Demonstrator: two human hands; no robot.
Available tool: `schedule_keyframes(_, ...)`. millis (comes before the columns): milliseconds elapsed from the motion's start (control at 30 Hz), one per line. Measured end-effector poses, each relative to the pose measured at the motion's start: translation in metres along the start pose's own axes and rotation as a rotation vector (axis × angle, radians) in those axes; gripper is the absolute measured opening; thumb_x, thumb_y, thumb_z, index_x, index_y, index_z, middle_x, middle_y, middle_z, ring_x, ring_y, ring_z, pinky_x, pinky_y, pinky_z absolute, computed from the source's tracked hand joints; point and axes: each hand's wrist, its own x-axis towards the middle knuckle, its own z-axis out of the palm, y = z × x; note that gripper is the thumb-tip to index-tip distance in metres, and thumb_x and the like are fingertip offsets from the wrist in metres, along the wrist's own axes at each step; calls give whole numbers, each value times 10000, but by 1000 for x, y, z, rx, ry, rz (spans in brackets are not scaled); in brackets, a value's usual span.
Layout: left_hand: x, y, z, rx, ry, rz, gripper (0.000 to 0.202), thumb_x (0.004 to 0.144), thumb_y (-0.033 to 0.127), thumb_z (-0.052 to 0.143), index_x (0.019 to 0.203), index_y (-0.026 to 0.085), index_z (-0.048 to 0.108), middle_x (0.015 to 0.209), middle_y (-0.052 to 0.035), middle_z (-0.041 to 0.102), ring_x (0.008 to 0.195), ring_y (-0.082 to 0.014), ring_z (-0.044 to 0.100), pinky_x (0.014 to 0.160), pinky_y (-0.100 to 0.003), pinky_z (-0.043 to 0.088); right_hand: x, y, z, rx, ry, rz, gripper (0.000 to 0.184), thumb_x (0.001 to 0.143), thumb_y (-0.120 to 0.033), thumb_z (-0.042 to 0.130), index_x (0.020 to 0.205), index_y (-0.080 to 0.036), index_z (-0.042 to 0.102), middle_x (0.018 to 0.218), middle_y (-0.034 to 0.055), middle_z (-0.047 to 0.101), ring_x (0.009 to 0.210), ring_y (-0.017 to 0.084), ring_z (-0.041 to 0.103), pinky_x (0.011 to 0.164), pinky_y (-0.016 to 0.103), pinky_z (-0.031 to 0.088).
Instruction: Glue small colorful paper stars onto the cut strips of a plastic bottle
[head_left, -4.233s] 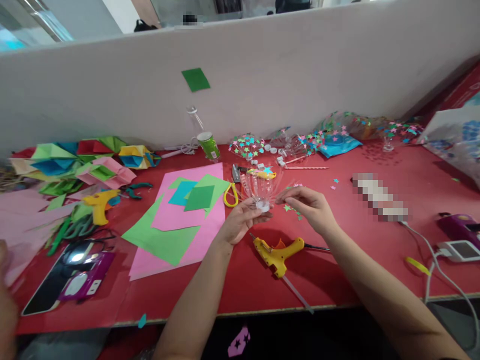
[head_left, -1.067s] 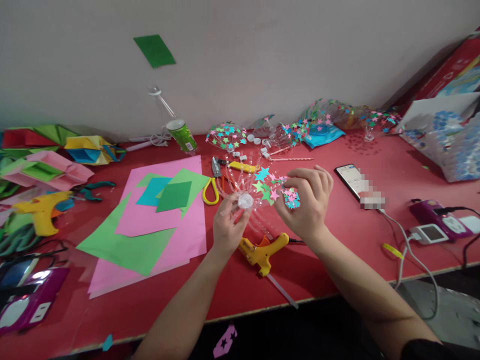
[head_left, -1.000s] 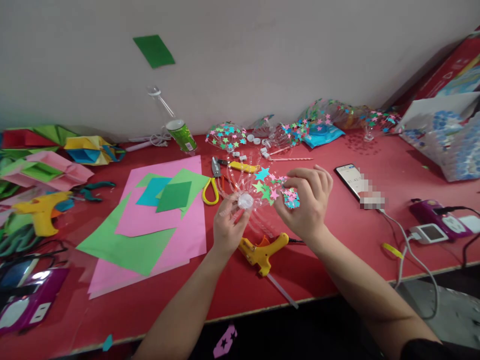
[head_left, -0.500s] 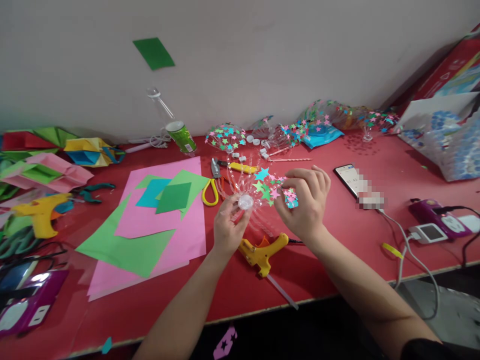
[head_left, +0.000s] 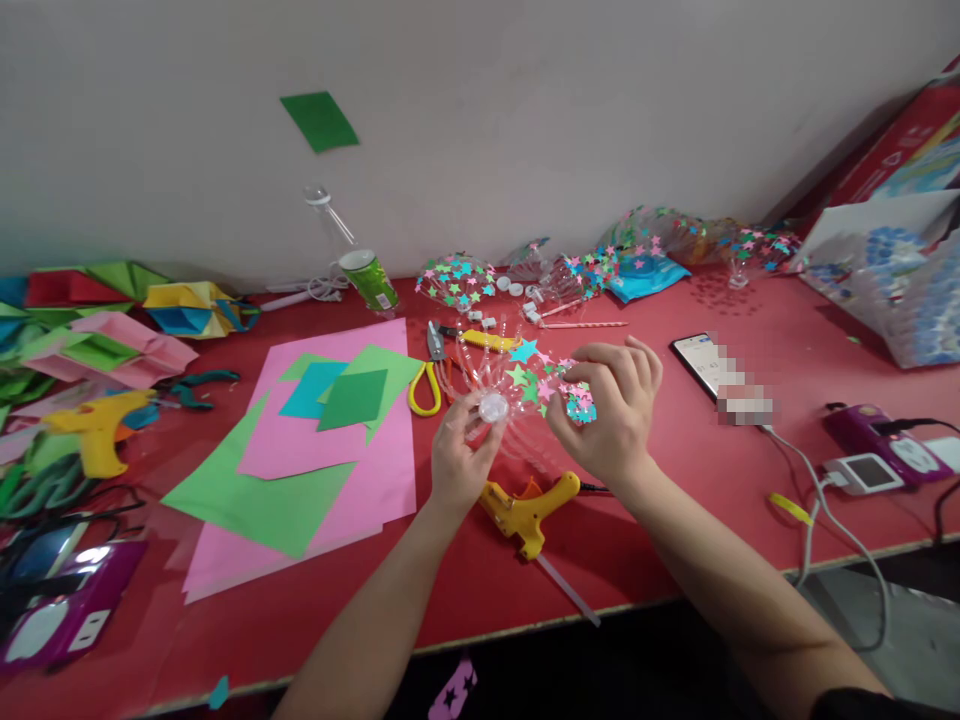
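My left hand (head_left: 456, 455) grips the round white neck end (head_left: 493, 408) of a clear plastic bottle piece cut into thin curling strips that fan outward. Pink, green and blue paper stars (head_left: 534, 384) sit on the strips to the right. Among these stars my right hand (head_left: 616, 405) is closed, thumb and fingers brought together at the strip ends; what lies between the fingertips is hidden. Just below both hands, a yellow glue gun (head_left: 531, 508) rests on the red table (head_left: 450, 590) with a glue stick poking from its back.
Pink and green paper sheets (head_left: 259, 510) lie at left. Scissors (head_left: 426, 388) and a yellow cutter knife (head_left: 487, 341) are behind the hands. Star-covered plastic pieces (head_left: 457, 281) line the wall. At right are a phone (head_left: 697, 365), cables and a purple power strip (head_left: 881, 432).
The view has shifted slightly, so the table's things sit a little lower and to the right. Both hands keep nearly the same pose around the bottle piece.
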Motion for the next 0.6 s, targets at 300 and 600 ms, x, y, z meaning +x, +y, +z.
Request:
schedule_keyframes(300, -1, -3, 1, -10, 11, -3, 324, 808, 304, 680, 1103, 189, 610, 1090, -92, 688, 955, -195, 703, 842, -289, 583, 1, 2, -1, 10, 0, 29, 94, 798, -228, 620, 851, -235, 543, 940, 34, 662, 885, 200, 590, 984, 453, 403)
schedule_keyframes(600, -1, -4, 0, -1, 2, 14, 328, 818, 309, 671, 1114, 188, 599, 1101, -98, 669, 984, -203, 692, 865, -307, 580, 2, 2, -2, 23, -14, 47, 74, 808, -237, 608, 845, -239, 544, 937, 27, 655, 887, 196, 590, 990, 443, 390)
